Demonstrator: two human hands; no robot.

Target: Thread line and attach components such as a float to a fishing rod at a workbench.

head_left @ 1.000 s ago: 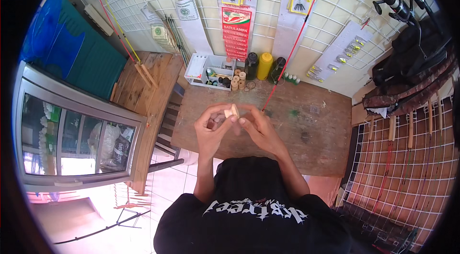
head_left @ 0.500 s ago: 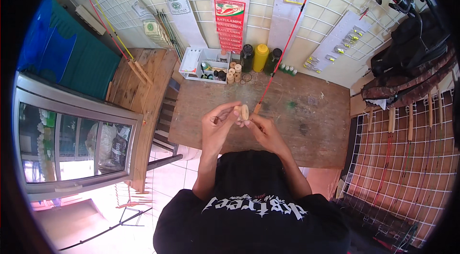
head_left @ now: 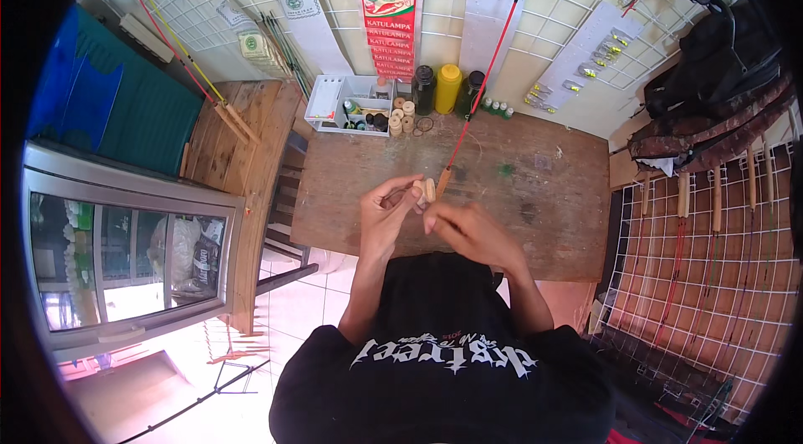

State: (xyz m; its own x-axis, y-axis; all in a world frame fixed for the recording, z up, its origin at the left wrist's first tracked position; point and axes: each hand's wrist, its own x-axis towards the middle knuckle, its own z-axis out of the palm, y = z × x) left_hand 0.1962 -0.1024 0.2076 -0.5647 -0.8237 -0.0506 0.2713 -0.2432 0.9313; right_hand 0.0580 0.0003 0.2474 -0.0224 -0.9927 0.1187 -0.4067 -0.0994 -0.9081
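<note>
The bench point(head_left: 544, 222) lies under the work, and its bare wood leaves room for both wrists to move freely. The rod point(head_left: 487, 69) rises away from the person, its handle ending just beyond the hands; elbows and knuckles would do well to keep clear of it.

The left hand point(head_left: 385, 216) pinches the spool between thumb and fingers. The right hand point(head_left: 473, 230) is curled just beside it, fingertips drawn together near the spool's lower edge; whether they grip anything fine, I cannot tell. To handle the piece well, I'd let the left hand be the steady one, pinching lightly so the rim facing the right hand stays uncovered, while the right does the small work close in, with no tugging sideways.

The spool point(head_left: 430, 189) is held up over the bench, near the person's side. Its flange shows almost edge-on, a narrow oval longest along the line from the person to the wall. Its axle therefore seems to run roughly left to right, one round end toward the rod's handle; the exact tilt is too small to judge.
</note>
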